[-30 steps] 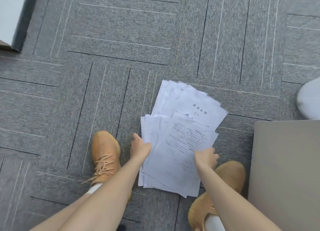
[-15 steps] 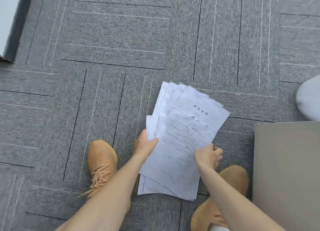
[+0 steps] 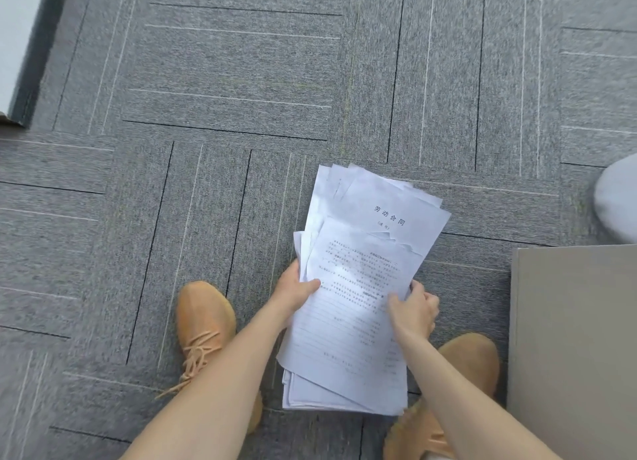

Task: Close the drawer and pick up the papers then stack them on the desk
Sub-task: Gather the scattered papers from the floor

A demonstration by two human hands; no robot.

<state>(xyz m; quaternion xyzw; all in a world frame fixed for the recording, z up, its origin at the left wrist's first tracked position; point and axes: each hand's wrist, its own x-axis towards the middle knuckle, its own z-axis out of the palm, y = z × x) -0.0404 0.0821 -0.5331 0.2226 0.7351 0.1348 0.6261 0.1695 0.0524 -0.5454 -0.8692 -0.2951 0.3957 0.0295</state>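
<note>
1. Left shoe (image 3: pixel 206 335): it stands on the carpet (image 3: pixel 206 80) just left of the papers (image 3: pixel 358 287). Loose sheets that slip out would likely land beside it.
2. Left hand (image 3: pixel 295 292): your fingers are curled shut on the left edge of the papers, thumb on top and the rest hidden beneath. The grip takes only one edge, so I judge the lower sheets could slide free as you lift.
3. Papers: an uneven, fanned sheaf held between your two hands and low over the carpet. The far ends splay and the near corners stick out, so a tilt toward you could spill them.
4. Right hand (image 3: pixel 412 309): it is closed on the right edge of the papers, with the fingertips folded over the top sheet. A tight pinch could crease it.
5. Cabinet (image 3: pixel 572 339): it stands right of the papers. Its front is out of view, so I cannot tell whether the drawer is closed.
</note>
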